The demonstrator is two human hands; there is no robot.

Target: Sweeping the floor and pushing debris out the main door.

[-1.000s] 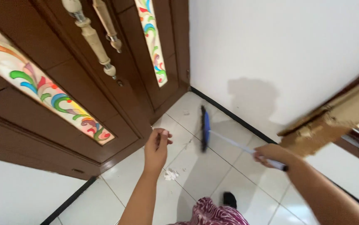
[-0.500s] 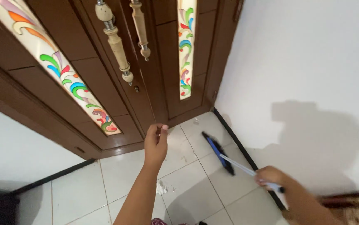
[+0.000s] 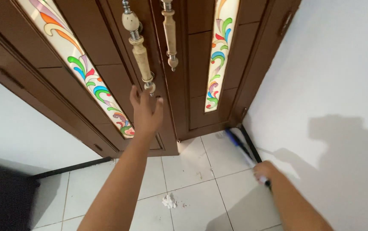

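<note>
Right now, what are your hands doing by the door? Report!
Left hand open, raised at the cream door handle. Right hand grip shut on broom. Crumpled white scrap on floor tiles.

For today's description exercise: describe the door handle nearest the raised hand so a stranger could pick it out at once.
Start at the brown double door with its colourful glass strips. Two cream, turned vertical handles hang at its centre seam. The one meant is the left handle, just above the left hand; it is thicker-looking and reaches lower than the right handle.

Bright indoor light, person's shadow on white wall (image 3: 346, 141), wide-angle edge distortion, slight motion blur
</note>
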